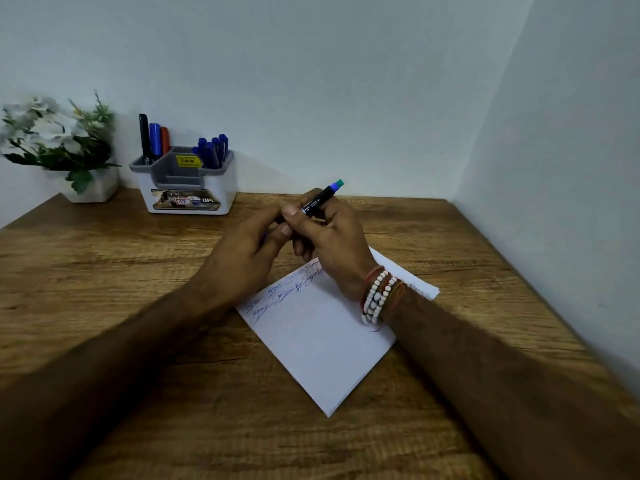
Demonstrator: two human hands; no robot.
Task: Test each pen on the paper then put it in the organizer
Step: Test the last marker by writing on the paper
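Pale walls corner a wooden bench (138, 271), where scribbled paper (322, 341) lies beneath both hands and the organizer (187, 188) stands back left, pens already inside. Above the paper, the right hand (332, 237) grips the black pen (320, 199) by its barrel while the left hand (242, 251) pinches its hidden lower end. The cap probably moves best straight along the barrel, held steady.
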